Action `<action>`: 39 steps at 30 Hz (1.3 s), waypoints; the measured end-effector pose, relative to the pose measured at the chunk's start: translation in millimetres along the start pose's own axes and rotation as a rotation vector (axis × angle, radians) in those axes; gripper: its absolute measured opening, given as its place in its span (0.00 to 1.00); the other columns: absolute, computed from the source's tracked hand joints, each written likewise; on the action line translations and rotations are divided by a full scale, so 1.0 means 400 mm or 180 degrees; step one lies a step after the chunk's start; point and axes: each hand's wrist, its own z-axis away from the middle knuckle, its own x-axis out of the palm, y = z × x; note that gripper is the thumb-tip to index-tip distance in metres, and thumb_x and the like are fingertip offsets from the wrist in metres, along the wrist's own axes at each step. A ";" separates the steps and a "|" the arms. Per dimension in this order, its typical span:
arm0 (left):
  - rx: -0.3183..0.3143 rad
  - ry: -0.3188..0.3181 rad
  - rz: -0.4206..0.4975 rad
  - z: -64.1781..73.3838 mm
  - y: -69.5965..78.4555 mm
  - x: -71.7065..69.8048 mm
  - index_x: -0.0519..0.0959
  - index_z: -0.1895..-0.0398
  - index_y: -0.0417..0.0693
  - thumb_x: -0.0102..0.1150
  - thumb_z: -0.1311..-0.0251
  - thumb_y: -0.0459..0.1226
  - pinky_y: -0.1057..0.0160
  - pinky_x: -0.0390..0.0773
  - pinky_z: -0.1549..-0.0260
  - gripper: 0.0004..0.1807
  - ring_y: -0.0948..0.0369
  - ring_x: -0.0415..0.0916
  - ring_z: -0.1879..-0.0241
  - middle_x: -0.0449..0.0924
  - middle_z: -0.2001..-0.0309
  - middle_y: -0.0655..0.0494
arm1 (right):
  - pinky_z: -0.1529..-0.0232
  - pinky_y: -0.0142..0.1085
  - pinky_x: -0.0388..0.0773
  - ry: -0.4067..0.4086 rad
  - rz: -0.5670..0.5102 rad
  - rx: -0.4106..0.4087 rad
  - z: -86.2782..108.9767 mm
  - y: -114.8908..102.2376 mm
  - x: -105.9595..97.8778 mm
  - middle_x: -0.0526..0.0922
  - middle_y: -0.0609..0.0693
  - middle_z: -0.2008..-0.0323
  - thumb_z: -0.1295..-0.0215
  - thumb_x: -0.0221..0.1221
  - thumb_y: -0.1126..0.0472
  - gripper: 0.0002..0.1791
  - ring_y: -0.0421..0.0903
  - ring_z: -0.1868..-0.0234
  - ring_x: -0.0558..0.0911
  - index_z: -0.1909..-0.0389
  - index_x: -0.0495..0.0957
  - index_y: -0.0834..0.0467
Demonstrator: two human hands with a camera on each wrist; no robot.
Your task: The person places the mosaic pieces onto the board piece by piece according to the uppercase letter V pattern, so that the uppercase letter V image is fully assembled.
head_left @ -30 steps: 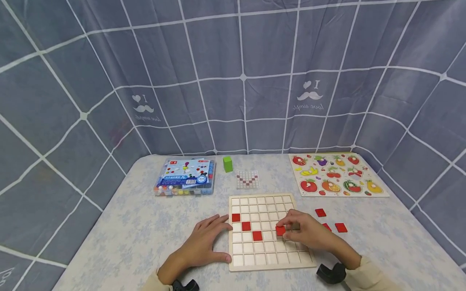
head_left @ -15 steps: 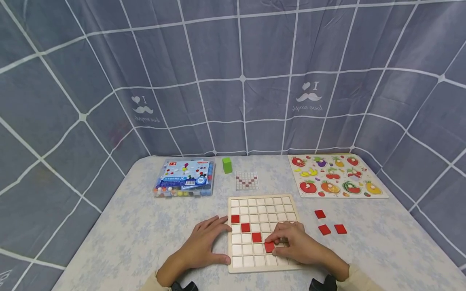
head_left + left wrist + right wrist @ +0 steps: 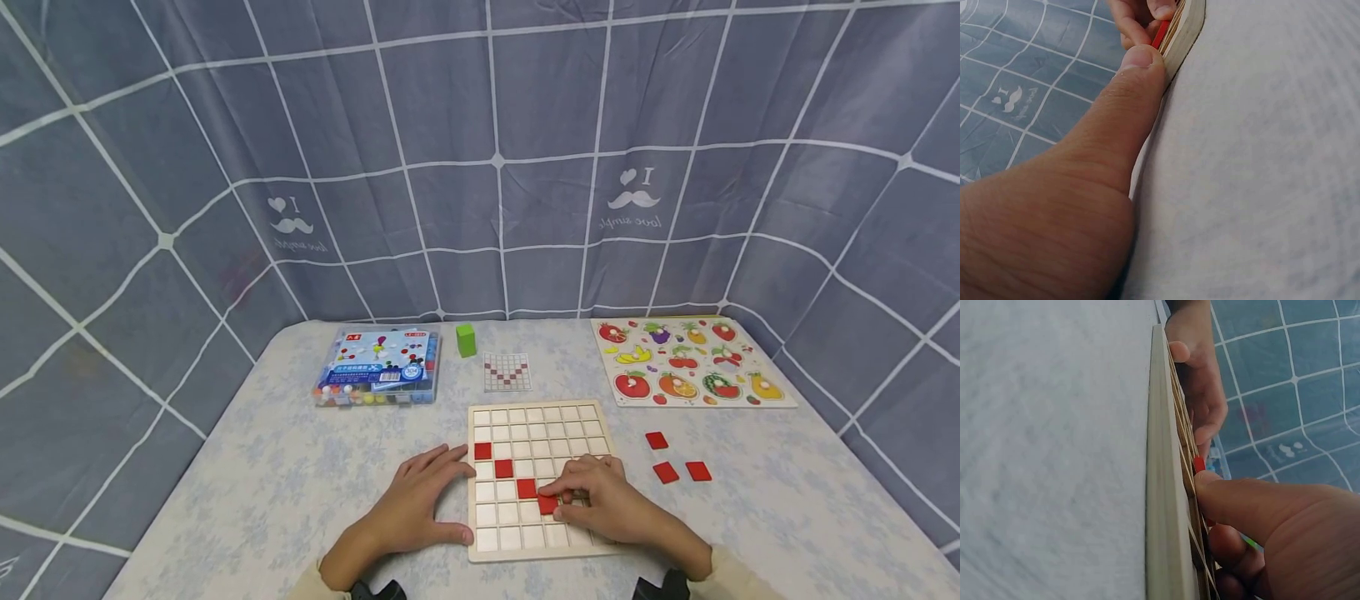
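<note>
A wooden grid board (image 3: 517,537) lies flat at the front of the table, its cells pale. Three red square tiles step diagonally down its left half, one of them a red tile (image 3: 503,468). My right hand (image 3: 603,500) pinches a fourth red tile (image 3: 547,505) between thumb and fingers, just below and right of the third; the right wrist view shows a sliver of this tile (image 3: 1199,464) beside the thumb. My left hand (image 3: 420,508) rests against the board's left edge, fingers spread, with the thumb (image 3: 1138,62) touching its side in the left wrist view.
Three loose red tiles (image 3: 665,472) lie right of the board. Behind it is a small card (image 3: 507,372) printed with a V of red squares. A green block (image 3: 466,340), a plastic box of coloured pieces (image 3: 378,367) and a fruit puzzle board (image 3: 693,362) stand farther back.
My right hand has carried the pinched red tile left and toward the front across the board, down beside the third tile. The left hand has stayed at the board's left edge.
</note>
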 end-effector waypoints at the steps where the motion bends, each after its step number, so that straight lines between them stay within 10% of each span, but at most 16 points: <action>1: 0.0001 0.0000 0.0006 0.000 0.000 0.000 0.69 0.33 0.68 0.61 0.50 0.73 0.34 0.54 0.36 0.43 0.47 0.51 0.24 0.58 0.23 0.57 | 0.55 0.52 0.50 -0.0003 -0.0014 0.0017 -0.001 -0.001 0.000 0.75 0.28 0.69 0.36 0.70 0.51 0.15 0.35 0.63 0.70 0.49 0.87 0.40; 39: 0.0030 0.0031 0.0022 0.002 0.001 -0.001 0.70 0.34 0.67 0.62 0.50 0.73 0.35 0.54 0.37 0.42 0.47 0.51 0.25 0.58 0.23 0.57 | 0.54 0.54 0.51 -0.0036 -0.0106 0.0122 0.000 -0.016 -0.006 0.76 0.30 0.70 0.42 0.72 0.48 0.10 0.35 0.61 0.72 0.58 0.89 0.41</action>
